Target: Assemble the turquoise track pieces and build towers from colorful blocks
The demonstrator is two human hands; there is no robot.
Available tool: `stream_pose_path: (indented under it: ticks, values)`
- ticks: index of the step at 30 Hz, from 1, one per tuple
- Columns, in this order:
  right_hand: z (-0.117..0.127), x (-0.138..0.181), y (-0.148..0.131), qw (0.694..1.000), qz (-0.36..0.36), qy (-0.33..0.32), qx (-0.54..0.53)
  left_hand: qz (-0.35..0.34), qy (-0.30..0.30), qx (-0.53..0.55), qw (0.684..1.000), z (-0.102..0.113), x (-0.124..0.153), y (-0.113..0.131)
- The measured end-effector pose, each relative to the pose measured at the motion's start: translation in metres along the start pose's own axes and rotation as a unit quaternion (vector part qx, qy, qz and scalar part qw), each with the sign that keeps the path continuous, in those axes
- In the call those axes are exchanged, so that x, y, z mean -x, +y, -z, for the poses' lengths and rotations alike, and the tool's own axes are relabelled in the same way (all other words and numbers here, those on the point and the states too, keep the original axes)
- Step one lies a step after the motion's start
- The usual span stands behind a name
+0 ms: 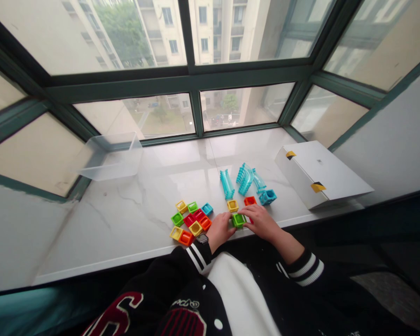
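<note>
A green block (238, 220) with a hollow top sits near the front edge of the sill, between my two hands. My left hand (221, 228) closes on its left side with the fingertips. From the right, my right hand (261, 221) grips its other side, fingers reaching over a red block (250, 201) that is partly covered. Just behind the green block stands a yellow block (233, 205). Farther back lie a straight clear-blue track piece (227, 184) and a curved one (245, 179). A blue block (268, 197) stands beyond my right hand.
Left of my hands is a cluster of coloured blocks, with a dark red one (198, 214) in the middle. A clear plastic bin (114, 161) stands at the back left. On the right sits a white box (324, 172) with yellow-black tape. Windows line the back.
</note>
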State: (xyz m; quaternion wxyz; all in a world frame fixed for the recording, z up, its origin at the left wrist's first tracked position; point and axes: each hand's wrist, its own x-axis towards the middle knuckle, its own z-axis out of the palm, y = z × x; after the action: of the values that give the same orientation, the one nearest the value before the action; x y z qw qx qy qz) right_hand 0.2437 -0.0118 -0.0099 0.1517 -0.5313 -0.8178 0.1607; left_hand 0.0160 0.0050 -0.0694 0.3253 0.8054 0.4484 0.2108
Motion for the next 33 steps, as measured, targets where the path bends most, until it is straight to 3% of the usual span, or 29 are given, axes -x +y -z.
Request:
stream_pose_path:
  ticks: [33]
  values:
    - [-0.0023,-0.0019,-0.0003,1.0,-0.016,0.008,0.008,0.029,0.01,0.031,0.999,-0.003,-0.0011,0.0035]
